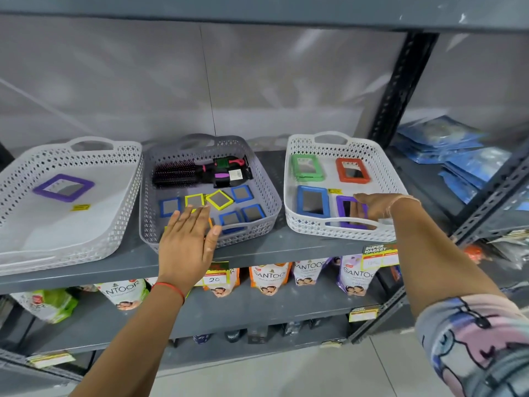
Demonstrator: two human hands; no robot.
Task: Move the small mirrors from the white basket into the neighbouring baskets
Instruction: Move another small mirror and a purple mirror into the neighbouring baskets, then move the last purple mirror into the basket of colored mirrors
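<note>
— Purple-framed mirror (351, 211) at the near right corner of the white basket (303, 144) on the right: is the right hand (378, 206) holding it?

— The fingers lie flat and together across its right edge, touching the frame. I cannot tell whether they have closed on it. Green (306, 167), orange (352, 170) and blue (313, 201) mirrors lie flat in the same basket.

— And the left hand (187, 239)?

— Open, fingers spread, palm down over the front of the grey basket (266, 179), holding nothing. Small blue and yellow mirrors sit under and just beyond it, with hairbrushes (174, 174) at the back.

— How will the mirror handle?

— Light and stiff, I would judge, but the glass is fragile and the face smears. It lies flat against the floor, so tipping one long edge up and pinching the plastic frame by opposite sides looks safest.

— Anywhere else to put it?

— The far-left white basket (134, 173) holds a single purple mirror (63, 187) and has plenty of bare floor.
</note>
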